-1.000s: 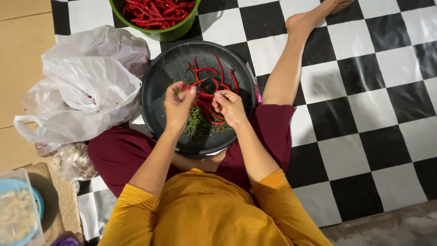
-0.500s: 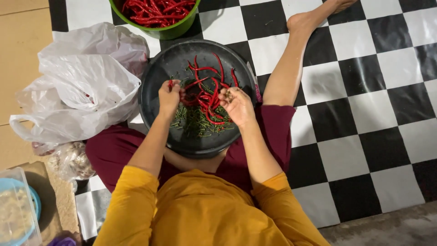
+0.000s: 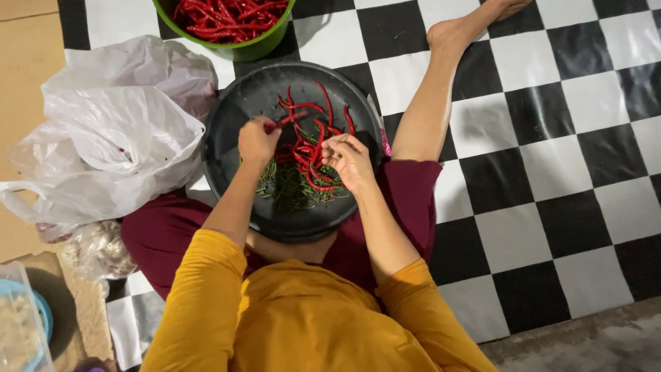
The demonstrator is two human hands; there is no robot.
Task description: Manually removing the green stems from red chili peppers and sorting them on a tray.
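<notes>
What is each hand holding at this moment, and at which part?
The left hand holds a red chilli by one end. The right hand is curled; its hold cannot be told.

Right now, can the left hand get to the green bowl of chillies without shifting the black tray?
Probably yes. The left hand holds a red chilli over the black tray, and the green bowl sits just beyond the tray's far rim, open-topped, with nothing between them. It would take a forward stretch.
</notes>
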